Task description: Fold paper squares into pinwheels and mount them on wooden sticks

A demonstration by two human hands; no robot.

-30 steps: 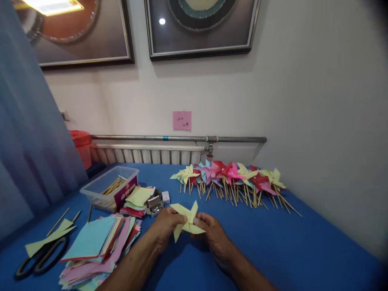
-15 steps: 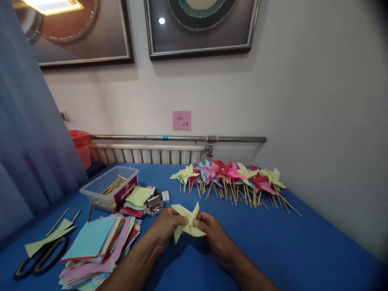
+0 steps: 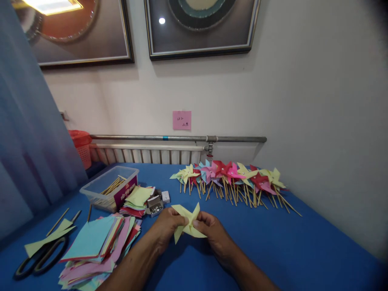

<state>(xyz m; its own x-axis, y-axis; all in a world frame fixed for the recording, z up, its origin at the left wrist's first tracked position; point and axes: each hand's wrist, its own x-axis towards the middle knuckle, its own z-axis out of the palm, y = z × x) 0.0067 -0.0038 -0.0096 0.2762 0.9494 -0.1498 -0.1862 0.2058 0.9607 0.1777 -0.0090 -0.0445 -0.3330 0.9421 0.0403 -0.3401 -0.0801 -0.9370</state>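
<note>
A pale yellow paper pinwheel, its four-bladed shape folded in toward the middle, is held between both hands over the blue table. My left hand pinches it from the left, thumb on top close to the centre. From the right, my right hand grips it with the thumb pressed near the centre. The fingers beneath the paper are mostly hidden. Just beyond my left hand sits a small open box of metal pins, with a small white box beside it.
Stacked coloured paper squares lie at left, near black-handled scissors under a yellow paper strip. A clear plastic box holds wooden sticks. Several finished pinwheels on sticks lie along the back right of the blue table.
The right thumb has shifted very slightly on the pinwheel's centre. Otherwise the hands and paper stay in place.
</note>
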